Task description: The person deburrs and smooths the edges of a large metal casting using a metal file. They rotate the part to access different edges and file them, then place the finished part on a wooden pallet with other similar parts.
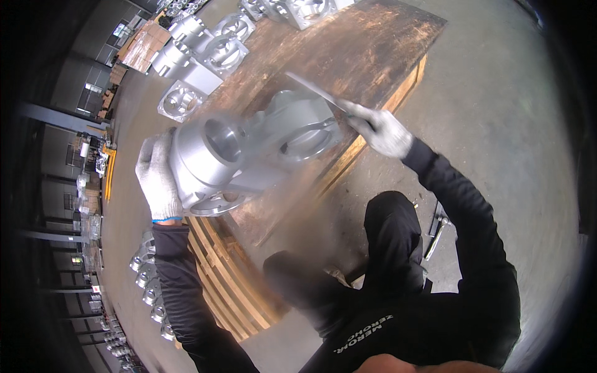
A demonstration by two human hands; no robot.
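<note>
While the left hand point(157, 177) rests against the silver casting point(196, 155) at the table's point(373, 34) edge, its grip unclear, the right hand point(384, 132) clasps a slim tool point(316, 89) in its fingers, apparently for smoothing edges, so the next stroke seems to call for steady bracing.

A scuffed brown wooden tabletop point(388, 34) stretches beyond the left hand point(160, 177) and the right hand point(387, 132). On it, between them, sits a large silver metal casting point(249, 175); more silver castings point(204, 77) crowd its edge ahead of the left hand.
</note>
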